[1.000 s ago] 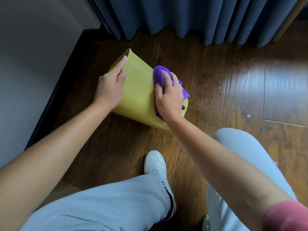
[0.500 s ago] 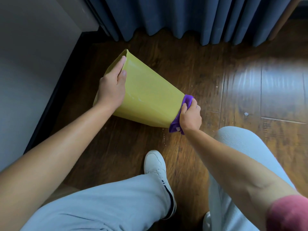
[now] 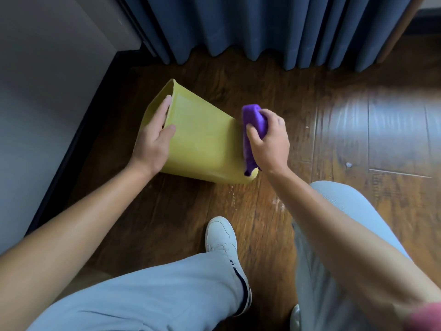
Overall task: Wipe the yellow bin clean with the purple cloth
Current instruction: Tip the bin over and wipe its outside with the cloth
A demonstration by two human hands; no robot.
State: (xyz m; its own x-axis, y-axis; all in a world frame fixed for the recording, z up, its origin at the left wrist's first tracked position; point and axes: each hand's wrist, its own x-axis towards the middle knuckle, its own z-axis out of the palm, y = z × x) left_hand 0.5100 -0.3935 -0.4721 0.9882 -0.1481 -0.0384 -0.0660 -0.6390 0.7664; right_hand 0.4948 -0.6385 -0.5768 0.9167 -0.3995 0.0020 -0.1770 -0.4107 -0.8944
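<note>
The yellow bin (image 3: 202, 137) lies tipped on its side on the wooden floor, its open mouth toward the upper left and its base toward the right. My left hand (image 3: 155, 139) grips the bin's rim, fingers over the edge and thumb on the outer wall. My right hand (image 3: 269, 142) is closed around the bunched purple cloth (image 3: 253, 130), which presses flat against the bin's base. The base itself is mostly hidden by the cloth and hand.
A grey wall with a dark skirting (image 3: 78, 139) runs along the left. Blue curtains (image 3: 274, 29) hang at the back. My white shoe (image 3: 222, 237) and pale blue trouser legs fill the foreground. Small white specks (image 3: 276, 201) lie on the floor near the bin.
My right hand moved the cloth from the bin's side wall down to its lower base corner, then up across the base. My left hand kept its hold on the rim.
</note>
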